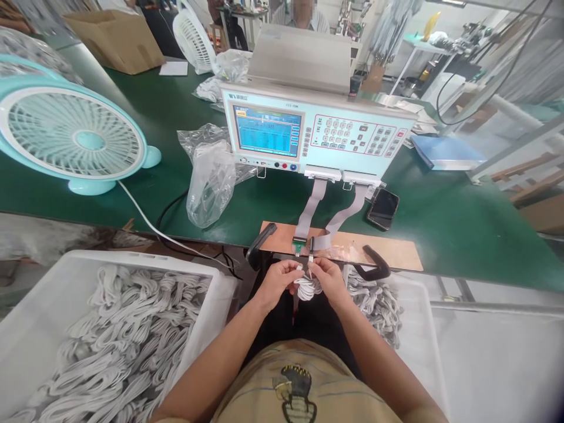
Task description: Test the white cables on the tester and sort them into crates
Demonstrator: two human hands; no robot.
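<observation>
A coiled white cable (305, 289) hangs between my hands at the table's front edge. My left hand (284, 276) pinches one white connector end just below a small green board (298, 249). My right hand (325, 276) pinches the other end, which points up at a dark connector (312, 244); whether they are joined is too small to tell. Two grey ribbon cables (309, 211) run from the board and the connector up to a tester (317, 129) with a lit blue screen. Under them lies a copper-coloured strip (392, 249), held by black clamps (261, 245).
Bins of coiled cables stand below the table, left (145, 258) and right (418, 317). On the green table are a light-blue fan (74, 135), plastic bags (209, 182), a phone (384, 208) and a blue folder (445, 151). A person (304, 17) sits behind the tester.
</observation>
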